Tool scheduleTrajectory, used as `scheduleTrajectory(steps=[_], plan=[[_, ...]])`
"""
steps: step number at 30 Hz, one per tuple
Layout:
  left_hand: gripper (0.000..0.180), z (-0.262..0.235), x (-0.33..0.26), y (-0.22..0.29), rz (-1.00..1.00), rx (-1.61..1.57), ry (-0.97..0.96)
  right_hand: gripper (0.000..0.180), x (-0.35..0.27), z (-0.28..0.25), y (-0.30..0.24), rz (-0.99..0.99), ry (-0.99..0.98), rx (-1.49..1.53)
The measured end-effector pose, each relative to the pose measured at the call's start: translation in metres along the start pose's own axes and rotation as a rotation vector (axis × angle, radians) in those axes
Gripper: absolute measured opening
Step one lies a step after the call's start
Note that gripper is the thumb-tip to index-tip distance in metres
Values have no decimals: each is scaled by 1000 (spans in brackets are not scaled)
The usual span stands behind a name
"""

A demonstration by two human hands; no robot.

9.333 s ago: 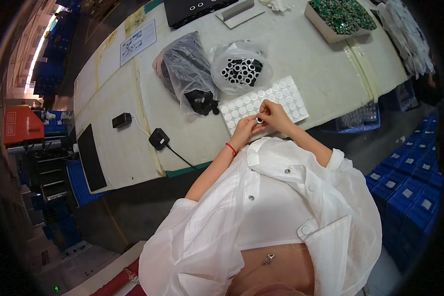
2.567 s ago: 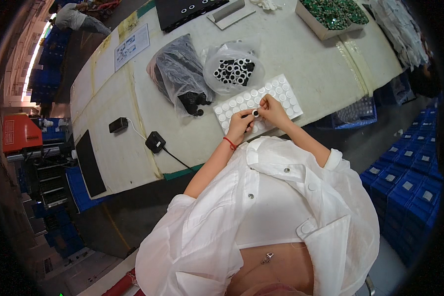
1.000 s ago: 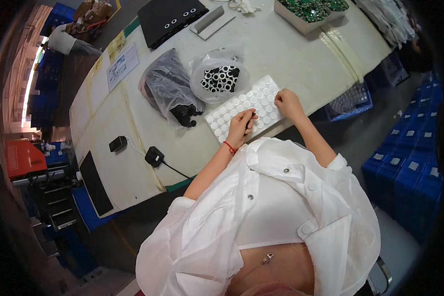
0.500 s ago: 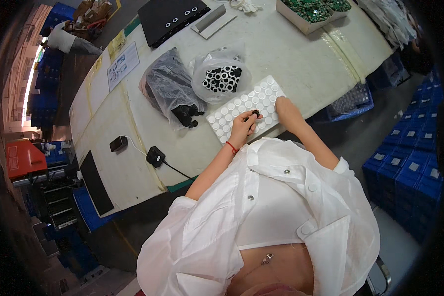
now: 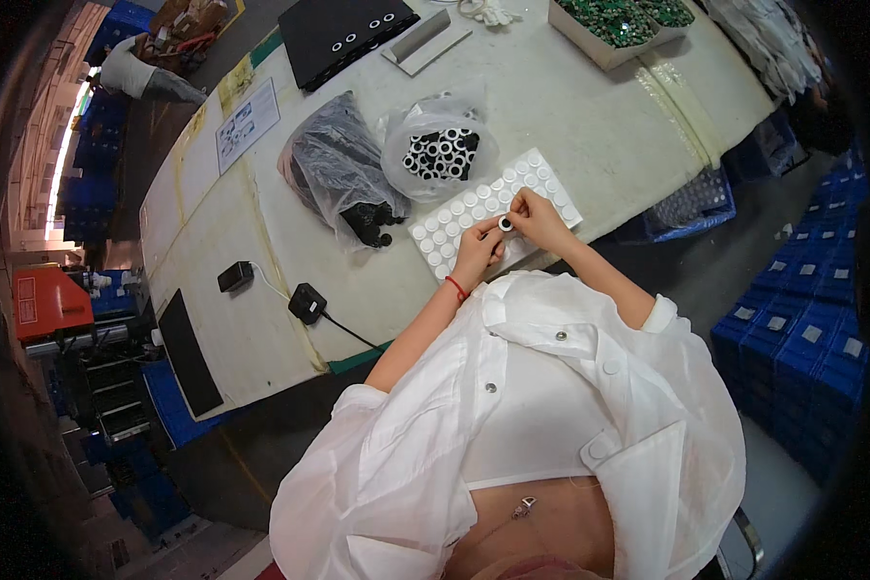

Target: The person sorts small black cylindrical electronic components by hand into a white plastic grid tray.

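My left hand (image 5: 478, 253) and right hand (image 5: 539, 217) both pinch one small ring (image 5: 505, 224) over the white sheet (image 5: 493, 208), to keep it steady.

Plastic, film and cloth on a matt desk

The desk (image 5: 599, 106) looks smooth, matt and off-white. On it, the white sheet of round pads (image 5: 493, 208) seems matt, foam-like; behind that sheet, the clear bag (image 5: 440, 145) and grey bag (image 5: 333, 169) are glossy, crinkled film. The small ring (image 5: 505, 224) looks hard black plastic. The sleeves are thin white cloth.
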State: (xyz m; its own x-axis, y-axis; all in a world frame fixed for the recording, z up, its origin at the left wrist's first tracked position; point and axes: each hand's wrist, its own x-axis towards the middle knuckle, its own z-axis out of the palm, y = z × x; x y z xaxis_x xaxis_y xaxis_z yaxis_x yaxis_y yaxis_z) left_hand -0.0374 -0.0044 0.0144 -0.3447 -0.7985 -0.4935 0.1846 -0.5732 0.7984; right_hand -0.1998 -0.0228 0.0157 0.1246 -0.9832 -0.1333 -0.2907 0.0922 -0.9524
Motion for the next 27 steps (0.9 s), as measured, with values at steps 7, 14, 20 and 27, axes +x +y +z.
scheduleTrajectory(steps=[7,14,20,27], plan=[[25,-2,2,-1,-25,-35,18,14,1,2,-1,68,45,7],[21,2,2,-5,16,33,63,16,-1,1,-2,56,44,42],[19,-1,3,-5,6,-20,18,16,-4,-1,2,44,55,-36],[21,0,4,-6,33,-44,35,18,-14,-1,6,26,-28,-54]])
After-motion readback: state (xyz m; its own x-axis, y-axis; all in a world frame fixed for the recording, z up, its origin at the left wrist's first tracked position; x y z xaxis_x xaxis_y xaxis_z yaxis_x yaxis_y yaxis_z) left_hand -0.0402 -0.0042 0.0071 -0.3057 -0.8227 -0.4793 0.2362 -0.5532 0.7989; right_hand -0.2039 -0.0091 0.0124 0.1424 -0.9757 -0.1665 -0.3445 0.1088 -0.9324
